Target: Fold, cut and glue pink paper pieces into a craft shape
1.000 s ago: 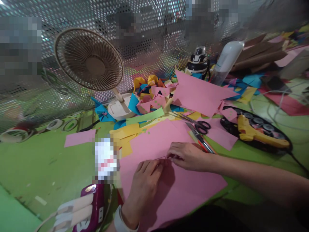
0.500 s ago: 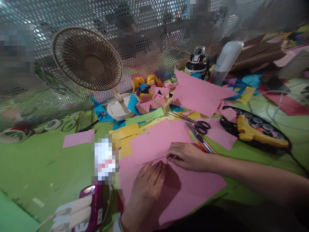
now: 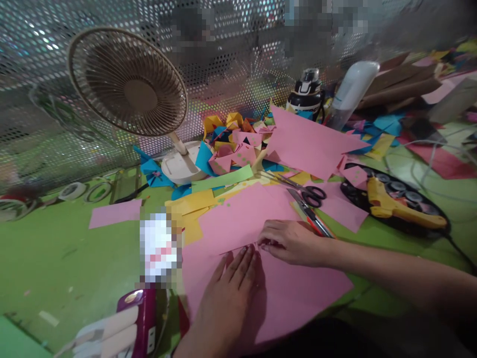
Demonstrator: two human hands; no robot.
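A large pink paper sheet [image 3: 305,293] lies in front of me, with a thin dark line like an edge or slit across its middle. My left hand [image 3: 227,293] rests palm down on it, fingers stretched toward that line. At the line's right end, my right hand [image 3: 288,241] has its fingers curled and pinched at the paper; its fingertips are partly hidden. Just beyond the right hand lie a utility knife [image 3: 313,219] with its blade showing and black-handled scissors [image 3: 313,196].
A desk fan [image 3: 141,94] stands at the back left, beside piled coloured paper pieces [image 3: 238,149]. On the right, a yellow glue gun [image 3: 406,206] rests on a black oval power strip [image 3: 354,196]. A purple device [image 3: 143,318] sits at the near left. Behind is a bottle [image 3: 305,94].
My left hand has slid slightly forward and lies flatter, its fingertips closer to the line. My right hand stays at the same spot. The view has shifted slightly.
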